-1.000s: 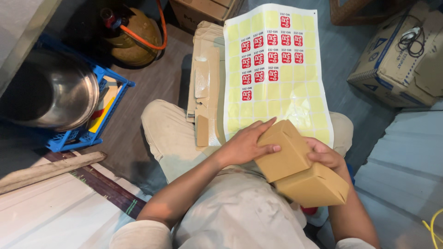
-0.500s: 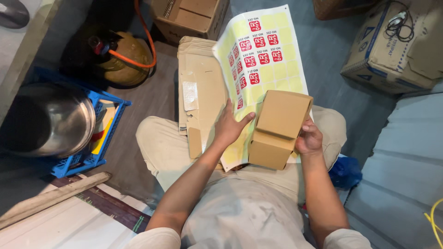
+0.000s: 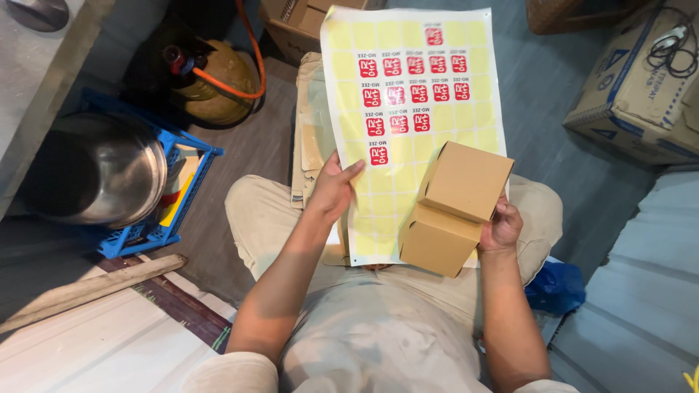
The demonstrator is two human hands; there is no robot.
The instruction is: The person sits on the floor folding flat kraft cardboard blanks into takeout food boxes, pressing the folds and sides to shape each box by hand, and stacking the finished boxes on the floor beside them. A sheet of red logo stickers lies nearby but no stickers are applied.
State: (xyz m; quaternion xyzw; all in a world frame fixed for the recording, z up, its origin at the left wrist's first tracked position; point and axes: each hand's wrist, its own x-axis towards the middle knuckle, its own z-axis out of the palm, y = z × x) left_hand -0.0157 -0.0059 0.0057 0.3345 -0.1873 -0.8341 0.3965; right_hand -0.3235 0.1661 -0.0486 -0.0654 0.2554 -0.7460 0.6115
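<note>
I sit with a yellow sticker sheet [image 3: 408, 131] across my lap; red square stickers fill part of its upper half. My left hand [image 3: 333, 188] grips the sheet's left edge, thumb on top. My right hand [image 3: 499, 225] holds a small brown cardboard box [image 3: 451, 207] by its right side, lid flap raised, over the sheet's lower right part.
Flattened brown cardboard [image 3: 309, 131] lies under the sheet on my knees. A steel pot [image 3: 102, 171] sits in a blue crate [image 3: 186, 156] at left, a gas cylinder [image 3: 211, 73] with an orange hose beyond. Cardboard boxes [image 3: 633, 94] stand at right; a blue bag [image 3: 557, 287] by my thigh.
My left hand left the box and took the sheet's left edge. The box now rests in my right hand alone, shifted right and upward.
</note>
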